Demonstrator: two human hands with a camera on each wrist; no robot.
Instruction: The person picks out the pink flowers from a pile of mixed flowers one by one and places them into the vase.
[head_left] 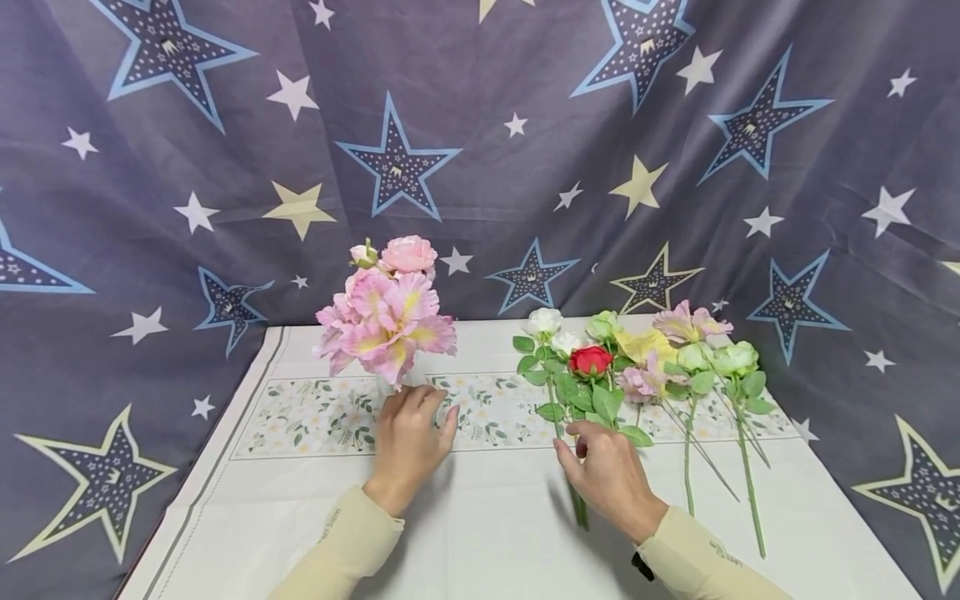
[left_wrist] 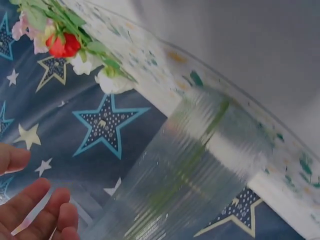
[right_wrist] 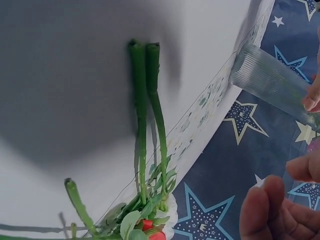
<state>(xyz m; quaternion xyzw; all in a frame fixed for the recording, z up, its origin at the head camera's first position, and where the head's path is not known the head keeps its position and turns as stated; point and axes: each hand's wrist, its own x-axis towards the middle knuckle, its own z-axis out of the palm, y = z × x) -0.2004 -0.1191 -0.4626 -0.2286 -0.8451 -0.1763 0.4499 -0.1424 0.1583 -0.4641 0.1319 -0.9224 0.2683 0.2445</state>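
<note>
The left hand [head_left: 411,437], released, was beside a clear ribbed vase [left_wrist: 180,160]; the right hand [head_left: 611,477], also released, was near a green-stemmed red rose [head_left: 590,361].

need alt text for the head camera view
A person's left hand is in front of a mostly hidden clear vase holding pink flowers. The right hand is beside loose flowers, including a red rose, on a white tablecloth. Behind hangs a dark, star-patterned backdrop.

White tablecloth [head_left: 480,508], perhaps plastic, before starry drape [head_left: 495,192].
</note>
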